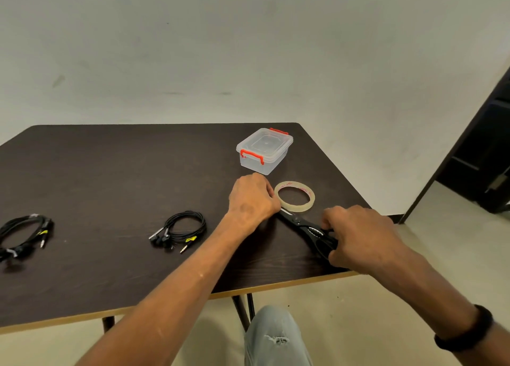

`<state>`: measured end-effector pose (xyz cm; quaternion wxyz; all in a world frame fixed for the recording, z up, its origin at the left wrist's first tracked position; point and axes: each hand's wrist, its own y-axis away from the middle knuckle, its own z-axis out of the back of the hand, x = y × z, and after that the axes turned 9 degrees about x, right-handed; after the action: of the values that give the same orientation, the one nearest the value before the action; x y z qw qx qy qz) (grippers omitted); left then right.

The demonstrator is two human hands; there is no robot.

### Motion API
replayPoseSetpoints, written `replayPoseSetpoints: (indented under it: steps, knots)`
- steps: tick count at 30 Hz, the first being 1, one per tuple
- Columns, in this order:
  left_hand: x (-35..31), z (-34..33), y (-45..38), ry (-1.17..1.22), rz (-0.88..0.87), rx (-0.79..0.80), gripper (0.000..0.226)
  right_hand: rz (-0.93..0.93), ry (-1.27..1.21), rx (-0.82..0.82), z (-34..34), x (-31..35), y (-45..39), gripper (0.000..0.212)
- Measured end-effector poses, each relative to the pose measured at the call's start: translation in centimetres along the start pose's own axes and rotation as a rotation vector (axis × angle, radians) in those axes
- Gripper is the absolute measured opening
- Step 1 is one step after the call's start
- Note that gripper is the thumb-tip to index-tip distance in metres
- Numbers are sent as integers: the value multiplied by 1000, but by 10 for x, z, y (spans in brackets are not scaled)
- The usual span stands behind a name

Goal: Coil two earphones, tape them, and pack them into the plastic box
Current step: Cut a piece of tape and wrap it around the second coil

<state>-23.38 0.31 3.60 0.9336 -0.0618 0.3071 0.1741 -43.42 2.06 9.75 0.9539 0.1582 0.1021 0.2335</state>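
While both earphones already lie coiled on the dark wood-grain table (110, 172), head view shows the taping step under way. Left hand (252, 200) curled at the near rim of the clear adhesive tape roll (294, 194), fingertips hidden behind the knuckles, apparently pinching the tape end, though whether anything is actually gripped cannot be told. Right hand (358, 233) clenched around the handles of the black scissors (306, 227), blades pointing toward the left hand and the roll. Nearer coiled black earphone with a yellow tag (182, 230) resting left of the left forearm; second coiled black earphone (23, 233) well apart at the far left edge of view. Neither coil visibly taped; too small to tell for sure. Clear plastic box with red latches (264, 150) sitting just beyond the roll, lid on, nothing inside. Judged remaining: cut tape, bind each coil, open box, pack both. Roll, scissors and right hand lying near the table's right and front edges, so little margin there; broad bare tabletop between the coils and toward the box for working.
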Motion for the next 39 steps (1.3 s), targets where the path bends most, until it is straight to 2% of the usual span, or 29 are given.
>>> replayPoseSetpoints:
  steps: [7,12,15,20,24,27,31,33,36,39]
  knots:
    - [-4,-5,-2,-22,13,-33,18,71,-26,-44,-1,-6,-14,38]
    - [-4,-5,-6,-10,63,-53,17,178,-302,5,3,-24,-22,41]
    - [-6,-6,-6,-19,83,-60,15,222,-380,30,3,-31,-24,40]
    - [-5,-10,-4,-57,63,-99,14,261,-468,138,9,-37,-28,75]
    - [-3,-10,-3,-70,34,-87,14,308,-442,190,14,-46,-27,83]
    - [1,-7,-4,-38,20,-69,15,379,-323,261,12,-48,-26,96]
    - [9,3,-10,36,-50,90,18,465,-370,301,10,-71,-21,89]
    - [13,12,-10,62,-79,166,21,516,-502,308,11,-96,-19,85]
    - [19,21,-10,62,-117,238,21,624,-886,281,1,-123,-22,81]
    - [25,18,-9,65,-137,221,25,610,-1244,4,-13,-110,-40,67]
